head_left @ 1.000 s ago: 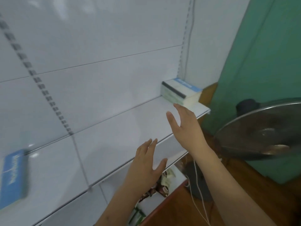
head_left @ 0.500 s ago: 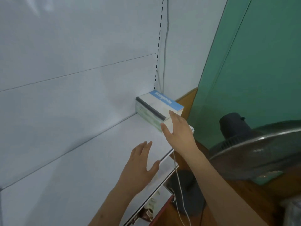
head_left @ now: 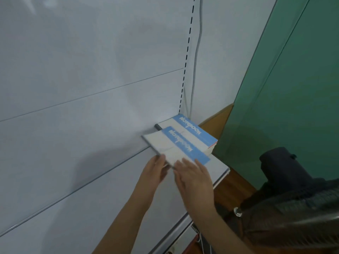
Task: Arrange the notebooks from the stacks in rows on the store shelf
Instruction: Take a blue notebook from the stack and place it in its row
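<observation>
A stack of white and blue notebooks (head_left: 196, 133) stands at the far right end of the white store shelf (head_left: 102, 189), against the back panel. One notebook (head_left: 170, 145) is lifted off the stack and held just in front of it, its blue band to the right. My left hand (head_left: 155, 170) grips its near left corner. My right hand (head_left: 192, 176) holds its near edge, fingers lying on the cover. The underside of the notebook and the fingers below it are hidden.
A dark standing fan (head_left: 293, 202) is close at the right, beside the shelf's end. A green wall (head_left: 293, 79) rises behind it. A white cable hangs below the shelf's front edge (head_left: 200, 241). The shelf surface stretches left of the stack.
Both hands reached the stack at the shelf's right end. They took hold of the top notebook and drew it forward off the stack. My view turned right and closer.
</observation>
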Available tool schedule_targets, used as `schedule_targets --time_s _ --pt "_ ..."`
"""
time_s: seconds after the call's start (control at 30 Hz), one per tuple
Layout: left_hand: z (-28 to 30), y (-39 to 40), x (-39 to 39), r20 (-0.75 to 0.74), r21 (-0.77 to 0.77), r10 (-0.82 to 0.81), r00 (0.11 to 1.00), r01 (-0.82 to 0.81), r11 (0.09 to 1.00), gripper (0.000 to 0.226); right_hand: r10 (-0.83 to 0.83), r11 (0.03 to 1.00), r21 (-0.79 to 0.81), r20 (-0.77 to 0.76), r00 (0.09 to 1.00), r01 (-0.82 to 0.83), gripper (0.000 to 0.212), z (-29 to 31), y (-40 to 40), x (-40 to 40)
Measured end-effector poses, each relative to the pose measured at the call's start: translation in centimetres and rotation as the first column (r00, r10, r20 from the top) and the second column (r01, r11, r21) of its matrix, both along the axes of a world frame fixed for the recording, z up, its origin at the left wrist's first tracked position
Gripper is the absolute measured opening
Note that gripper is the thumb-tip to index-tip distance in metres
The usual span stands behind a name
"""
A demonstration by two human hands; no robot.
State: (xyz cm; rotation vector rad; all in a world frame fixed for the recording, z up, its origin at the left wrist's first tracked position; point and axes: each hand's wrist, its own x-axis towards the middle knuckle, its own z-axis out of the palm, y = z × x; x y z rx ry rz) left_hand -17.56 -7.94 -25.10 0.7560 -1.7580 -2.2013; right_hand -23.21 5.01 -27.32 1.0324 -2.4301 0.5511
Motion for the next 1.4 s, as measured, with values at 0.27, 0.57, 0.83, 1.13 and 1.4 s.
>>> schedule_targets --time_s 0.27,0.57,0.83,1.13,1.4 --pt "1.9 -4.5 2.5 -0.059 -0.184 0.495 0.867 -0.497 0.848 0.023 -0.013 1.000 -0.013 0.256 0.967 0.017 0.066 1.8 -0.3 -4.1" --pt "-0.3 -0.9 4.8 0.134 -0.146 0.420 0.897 -0.402 0.904 0.031 -0.074 0.852 0.522 0.202 0.977 -0.043 0.068 3.8 1.3 -4.1" --pt "1.6 3.4 4.5 0.007 0.271 0.431 0.902 -0.417 0.868 0.043 0.380 0.924 -0.112 0.167 0.910 -0.365 0.045 2.8 1.5 4.3" --pt "1.2 2.9 16.4 0.043 0.014 0.552 0.833 -0.553 0.833 0.026 0.446 0.892 -0.281 0.676 0.587 -0.354 0.060 3.0 -1.8 6.4" --pt "1.3 0.8 33.8 0.058 -0.053 0.567 0.822 -0.564 0.824 0.024 0.465 0.879 -0.424 0.864 0.191 -0.220 0.021 3.4 -9.4 21.5"
